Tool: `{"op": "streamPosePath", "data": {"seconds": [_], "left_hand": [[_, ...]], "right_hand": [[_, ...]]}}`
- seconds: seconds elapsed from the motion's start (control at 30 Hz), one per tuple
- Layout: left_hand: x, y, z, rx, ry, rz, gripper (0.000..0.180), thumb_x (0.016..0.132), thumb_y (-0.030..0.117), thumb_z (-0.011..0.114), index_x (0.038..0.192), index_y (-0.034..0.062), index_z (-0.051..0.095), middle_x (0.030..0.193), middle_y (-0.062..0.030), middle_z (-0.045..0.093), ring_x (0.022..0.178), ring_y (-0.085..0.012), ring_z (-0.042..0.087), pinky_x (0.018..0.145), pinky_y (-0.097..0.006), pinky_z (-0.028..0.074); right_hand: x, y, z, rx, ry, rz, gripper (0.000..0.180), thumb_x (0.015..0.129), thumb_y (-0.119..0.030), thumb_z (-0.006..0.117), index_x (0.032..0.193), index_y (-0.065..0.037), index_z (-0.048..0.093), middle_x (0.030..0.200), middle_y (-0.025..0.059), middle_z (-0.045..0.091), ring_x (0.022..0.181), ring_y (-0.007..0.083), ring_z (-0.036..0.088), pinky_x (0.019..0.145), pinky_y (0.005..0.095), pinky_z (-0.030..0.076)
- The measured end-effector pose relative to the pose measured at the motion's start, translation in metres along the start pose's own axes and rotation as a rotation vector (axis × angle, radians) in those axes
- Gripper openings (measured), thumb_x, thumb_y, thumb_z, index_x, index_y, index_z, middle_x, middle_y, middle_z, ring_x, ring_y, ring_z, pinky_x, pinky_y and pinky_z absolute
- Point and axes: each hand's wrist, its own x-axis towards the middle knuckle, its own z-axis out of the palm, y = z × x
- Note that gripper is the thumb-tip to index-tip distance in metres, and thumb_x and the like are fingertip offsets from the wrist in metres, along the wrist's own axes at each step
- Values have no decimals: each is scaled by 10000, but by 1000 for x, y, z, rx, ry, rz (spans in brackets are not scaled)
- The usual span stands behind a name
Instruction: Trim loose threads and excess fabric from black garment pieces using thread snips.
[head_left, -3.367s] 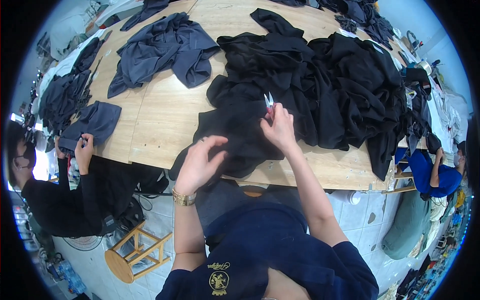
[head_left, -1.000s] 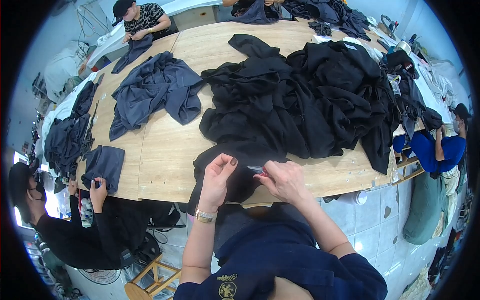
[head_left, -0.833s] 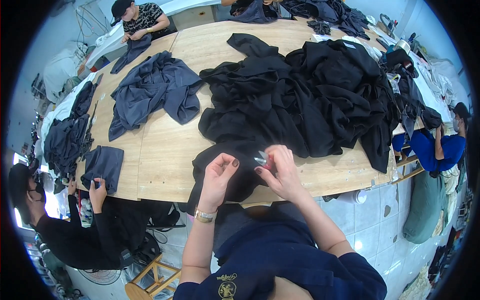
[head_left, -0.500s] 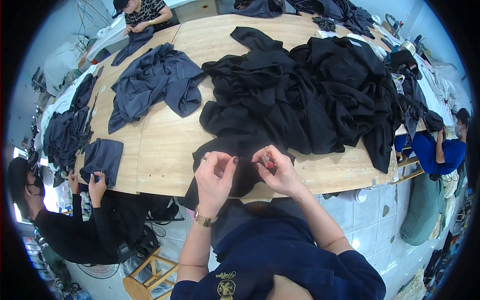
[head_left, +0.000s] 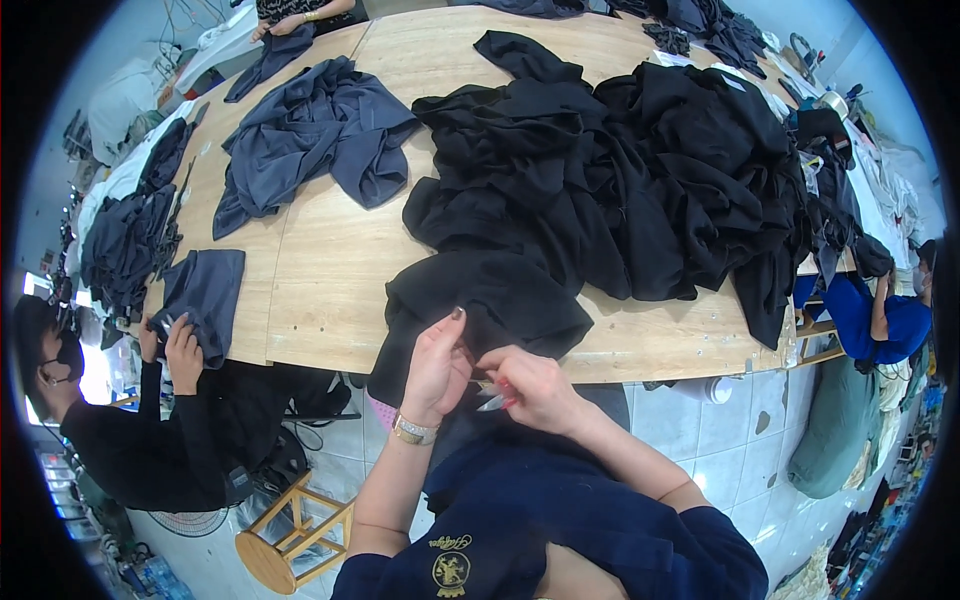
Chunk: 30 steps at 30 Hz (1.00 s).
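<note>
A black garment (head_left: 490, 300) hangs over the near edge of the wooden table (head_left: 330, 290). My left hand (head_left: 438, 365) pinches its hem at the table edge. My right hand (head_left: 535, 390) is closed around small thread snips (head_left: 492, 400) with a red handle, the metal tips pointing left toward my left fingers. Both hands nearly touch, low in front of my chest. A gold watch sits on my left wrist.
A big heap of black clothes (head_left: 640, 170) covers the table's middle and right. A grey garment pile (head_left: 310, 135) lies at the far left. A seated person (head_left: 140, 420) at left handles grey cloth (head_left: 205, 290). Another person in blue (head_left: 880, 315) sits right. A wooden stool (head_left: 290, 530) stands below.
Both hands have drawn back from the tabletop toward my body, pulling the black garment's edge over the table rim. The snips stay in my right hand.
</note>
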Motion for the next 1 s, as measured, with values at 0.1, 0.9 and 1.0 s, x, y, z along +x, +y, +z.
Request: {"op": "streamPosePath", "data": {"seconds": [0.1, 0.9, 1.0], "left_hand": [[-3, 2, 3, -23, 65, 51, 239, 968, 248, 461, 944, 46, 587, 903, -43, 633, 837, -123, 597, 777, -283, 487], [-23, 32, -40, 1097, 522, 522, 177, 867, 147, 626, 944, -11, 650, 873, -80, 675, 801, -91, 619, 703, -226, 478], [-42, 34, -61, 1173, 576, 337, 204, 788, 176, 716, 883, 8, 647, 822, -73, 672, 753, -102, 625, 666, -237, 483]], "right_hand": [[-3, 12, 2, 33, 190, 139, 162, 697, 113, 561, 811, 16, 501, 853, 128, 586, 712, 243, 615, 599, 293, 485], [7, 60, -45, 231, 762, 467, 205, 802, -2, 651, 718, -61, 474, 657, -77, 368, 605, 21, 320, 554, 167, 306], [-1, 72, -56, 335, 844, 526, 284, 825, -14, 647, 689, -92, 410, 671, -82, 377, 611, 8, 311, 564, 159, 290]]}}
